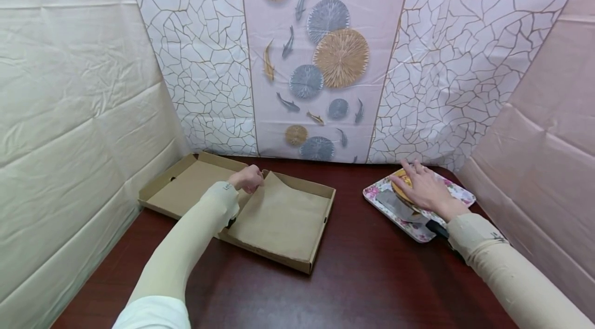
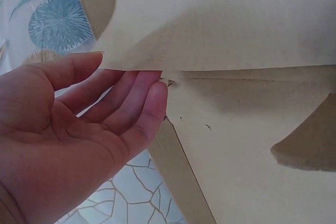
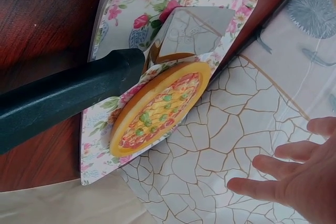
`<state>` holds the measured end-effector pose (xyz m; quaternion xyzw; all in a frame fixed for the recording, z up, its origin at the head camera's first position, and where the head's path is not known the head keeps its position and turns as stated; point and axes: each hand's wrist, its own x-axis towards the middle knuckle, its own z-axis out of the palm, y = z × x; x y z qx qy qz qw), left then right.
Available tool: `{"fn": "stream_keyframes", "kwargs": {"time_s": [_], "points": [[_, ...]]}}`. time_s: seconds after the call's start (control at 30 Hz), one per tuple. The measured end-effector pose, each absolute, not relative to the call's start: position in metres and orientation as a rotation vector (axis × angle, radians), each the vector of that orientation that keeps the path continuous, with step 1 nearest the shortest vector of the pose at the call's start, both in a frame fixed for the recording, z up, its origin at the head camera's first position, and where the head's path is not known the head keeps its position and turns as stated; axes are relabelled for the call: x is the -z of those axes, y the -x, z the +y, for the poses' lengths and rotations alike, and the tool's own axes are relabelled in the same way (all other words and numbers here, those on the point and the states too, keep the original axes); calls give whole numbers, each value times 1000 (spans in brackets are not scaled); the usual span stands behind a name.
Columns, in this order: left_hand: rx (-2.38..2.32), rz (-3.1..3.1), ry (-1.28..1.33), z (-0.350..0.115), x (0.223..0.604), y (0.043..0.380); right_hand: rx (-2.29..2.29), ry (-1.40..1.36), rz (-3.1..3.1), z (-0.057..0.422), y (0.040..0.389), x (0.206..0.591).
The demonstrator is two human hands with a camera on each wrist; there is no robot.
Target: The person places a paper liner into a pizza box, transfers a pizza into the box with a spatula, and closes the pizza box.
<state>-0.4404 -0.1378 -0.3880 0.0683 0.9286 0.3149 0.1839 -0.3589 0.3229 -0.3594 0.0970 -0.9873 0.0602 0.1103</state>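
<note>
Brown sheet: the sheet (image 1: 285, 215) lies in the base of the cardboard box (image 1: 279, 256); its far-left corner is lifted off the floor of the base, the rest lies about flat
Left hand: the left hand (image 1: 248, 178) looks to pinch that corner, thumb on one face, fingertips hidden behind the edge
Key relation: sheet spreads right and nearward from the left-hand pinch; roughly square, no clear long axis; left hand much the nearer, right hand well apart
Box lid: lid (image 1: 186, 187) laid back toward the desk's far-left corner, left sleeve crossing over it
Right hand: the right hand (image 1: 425, 189) hangs over the tray, fingers spread, gripping nothing
Floral tray: tray (image 1: 460, 196) at the desk's far-right corner; pizza (image 3: 163, 111) on it, spatula (image 3: 126, 66) alongside, handle past the near edge; can't tell if the blade goes under the pizza
Desk: dark red desk (image 1: 362, 277), patterned cloth (image 1: 200, 60) behind its far edge
</note>
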Motion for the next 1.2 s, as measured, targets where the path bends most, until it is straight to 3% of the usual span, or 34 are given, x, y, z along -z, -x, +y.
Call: {"fn": "stream_keyframes", "kwargs": {"time_s": [0.93,1.2], "points": [[-893,2603,-226,-137,380,434,-149,-305,-2928,318,356,358],[-589,2469,-374,-131,380,427,-160,-327,-2922,317,358,358]]}}
